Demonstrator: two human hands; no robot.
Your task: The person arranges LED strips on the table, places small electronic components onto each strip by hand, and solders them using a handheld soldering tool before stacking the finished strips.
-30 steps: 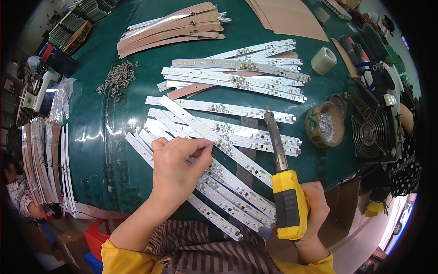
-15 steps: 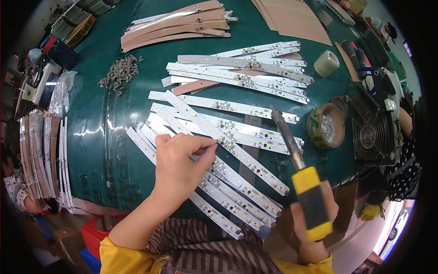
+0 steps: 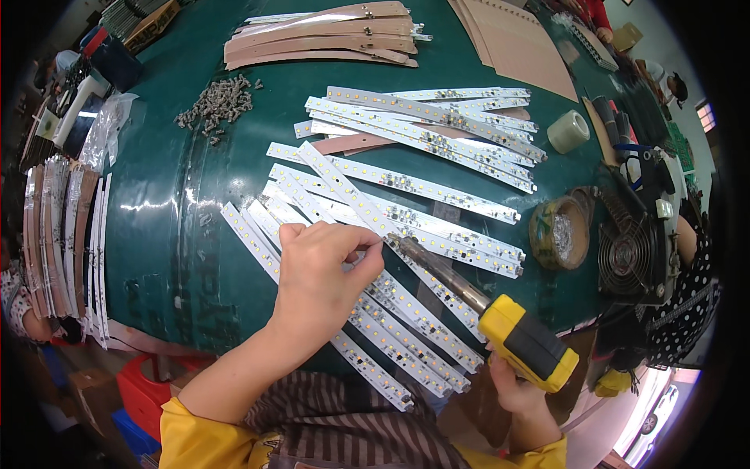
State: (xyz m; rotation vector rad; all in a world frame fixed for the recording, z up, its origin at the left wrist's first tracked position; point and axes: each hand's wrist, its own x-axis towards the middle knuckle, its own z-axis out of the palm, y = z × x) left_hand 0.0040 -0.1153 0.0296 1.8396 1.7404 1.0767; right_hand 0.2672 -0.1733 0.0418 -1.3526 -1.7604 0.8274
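My right hand [image 3: 512,386] grips the yellow and black handle of a soldering iron [image 3: 535,344]. Its dark metal tip reaches the middle of a white LED strip [image 3: 344,189] that lies diagonally over other strips. My left hand [image 3: 319,270] is closed in a pinch at that same strip, its fingertips just left of the iron's tip. Whatever sits between the fingertips is too small to name. More LED strips [image 3: 406,332] fan out beneath and beside my left hand, dotted with yellowish LEDs and small dark parts.
Farther back lie a pile of LED strips [image 3: 437,117], brown-backed strips [image 3: 320,48] and a heap of small metallic parts [image 3: 217,106]. On the right stand a tape roll [image 3: 556,234] with crumpled material inside, a whitish roll [image 3: 568,131] and a black fan [image 3: 625,248]. Bundled strips [image 3: 58,242] stand left.
The soldering iron has swung left and down, bringing its tip from beyond the diagonal strip onto it beside my left fingertips. My left hand keeps its pinch, and the view has shifted slightly.
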